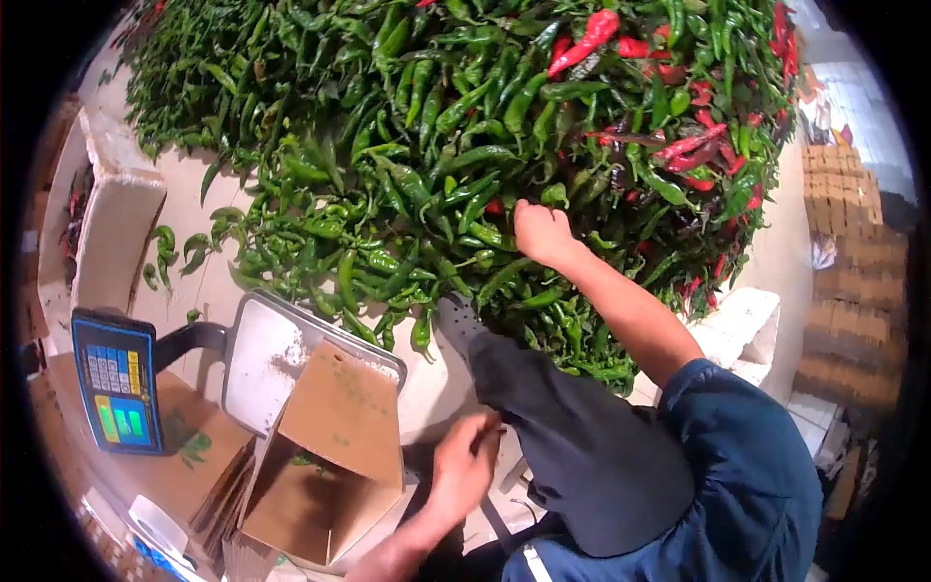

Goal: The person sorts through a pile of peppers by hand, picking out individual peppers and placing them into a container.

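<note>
A large heap of green peppers (417, 107) fills the upper middle, with red peppers (693, 145) mixed in at the right. My right hand (545, 233) reaches onto the heap, its fingers curled down among the peppers; what they hold, if anything, is hidden. Near my knee is my left hand (467, 461), fingers bent in, with something small and dark at the fingertips that I cannot make out. An open cardboard box (344, 407) stands on the scale's metal plate (262, 359), left of my left hand. A few green leaves or peppers show inside the box.
The scale's display (118, 383) stands at the left above flattened cardboard (199, 436). A white foam box (121, 223) is at the upper left, and another foam piece (742, 330) lies right of the heap. Stacked brown cartons (849, 291) line the far right. My shoe (456, 315) touches the heap's edge.
</note>
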A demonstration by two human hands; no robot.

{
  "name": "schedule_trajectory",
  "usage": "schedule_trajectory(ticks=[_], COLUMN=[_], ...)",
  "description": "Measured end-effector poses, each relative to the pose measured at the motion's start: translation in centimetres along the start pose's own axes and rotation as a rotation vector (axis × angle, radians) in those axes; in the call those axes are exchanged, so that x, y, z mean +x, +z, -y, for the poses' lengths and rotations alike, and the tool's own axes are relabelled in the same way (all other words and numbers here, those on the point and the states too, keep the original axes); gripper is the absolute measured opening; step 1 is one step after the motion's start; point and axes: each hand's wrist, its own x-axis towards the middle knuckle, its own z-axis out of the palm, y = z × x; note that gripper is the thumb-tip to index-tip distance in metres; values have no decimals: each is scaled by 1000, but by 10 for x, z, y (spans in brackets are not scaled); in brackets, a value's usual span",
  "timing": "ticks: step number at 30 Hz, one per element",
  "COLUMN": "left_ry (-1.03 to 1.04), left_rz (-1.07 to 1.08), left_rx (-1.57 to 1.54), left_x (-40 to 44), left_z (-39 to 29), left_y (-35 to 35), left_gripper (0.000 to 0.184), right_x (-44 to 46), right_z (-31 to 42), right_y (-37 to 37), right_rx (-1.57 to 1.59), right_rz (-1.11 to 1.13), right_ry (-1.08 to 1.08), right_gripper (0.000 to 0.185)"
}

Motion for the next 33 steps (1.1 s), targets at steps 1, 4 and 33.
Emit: schedule_trajectory(ticks=[1, 4, 33], left_ry=[-25, -18, -107], left_rz=[-47, -141, -302], left_rx=[-98, -340, -902], left_x=[19, 70, 278], left_z=[29, 40, 30], left_y=[12, 24, 38], left_gripper=[21, 23, 28], right_x=[1, 3, -73], right_z=[-5, -27, -2], right_y=[8, 7, -35], right_rx=[39, 345, 1356], right_rz=[-44, -45, -245], right_ry=[-4, -121, -84], right_gripper=[22, 33, 29])
